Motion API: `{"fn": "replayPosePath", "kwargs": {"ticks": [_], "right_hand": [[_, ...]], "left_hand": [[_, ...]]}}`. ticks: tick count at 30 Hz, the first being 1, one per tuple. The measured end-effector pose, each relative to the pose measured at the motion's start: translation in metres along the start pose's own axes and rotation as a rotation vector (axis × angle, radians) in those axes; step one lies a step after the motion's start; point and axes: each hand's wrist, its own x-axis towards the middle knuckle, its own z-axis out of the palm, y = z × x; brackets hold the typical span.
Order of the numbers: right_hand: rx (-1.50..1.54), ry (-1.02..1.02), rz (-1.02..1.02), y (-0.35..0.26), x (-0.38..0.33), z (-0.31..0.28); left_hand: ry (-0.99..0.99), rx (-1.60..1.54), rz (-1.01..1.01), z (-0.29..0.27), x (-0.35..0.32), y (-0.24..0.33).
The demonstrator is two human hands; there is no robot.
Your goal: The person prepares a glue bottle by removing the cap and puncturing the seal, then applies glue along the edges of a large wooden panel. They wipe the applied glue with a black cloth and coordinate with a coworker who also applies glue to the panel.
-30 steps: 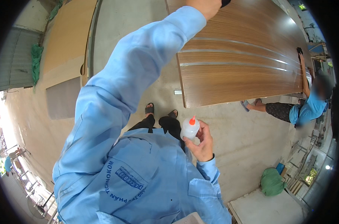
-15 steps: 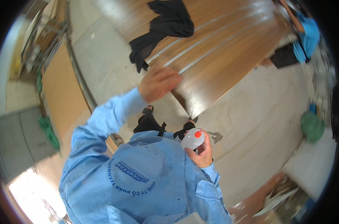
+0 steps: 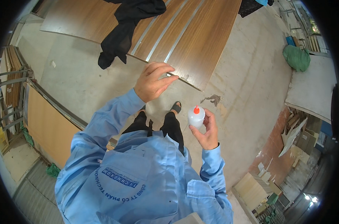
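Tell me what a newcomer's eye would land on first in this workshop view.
First the small white squeeze bottle with an orange tip, held upright in the right hand at centre. Just above it, the left hand reaches out with its fingertips over the near corner of a big wood-grain panel lying on the concrete floor. A black garment is draped across that panel at the top of the view.
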Motion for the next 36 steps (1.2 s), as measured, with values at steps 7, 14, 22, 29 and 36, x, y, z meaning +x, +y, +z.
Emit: {"fn": "replayPosePath", "kwargs": {"ticks": [7,14,22,29,36], "right_hand": [[0.066,-0.07,0.015,0.012,0.015,-0.03],[0.257,-0.192,0.012,0.01,0.029,-0.042],[0.347,-0.331,0.0,0.018,0.045,-0.06],[0.171,-0.392,-0.059,0.024,0.065,-0.085],[-0.121,-0.406,-0.257,0.013,0.089,-0.107]], "left_hand": [[-0.014,0.023,-0.039,0.001,-0.005,0.0],[0.01,0.081,-0.127,0.006,-0.003,0.012],[0.051,0.137,-0.209,0.014,-0.002,0.024],[0.014,0.129,-0.214,0.011,0.001,0.038],[0.031,0.13,-0.254,0.016,0.0,0.039]]}}
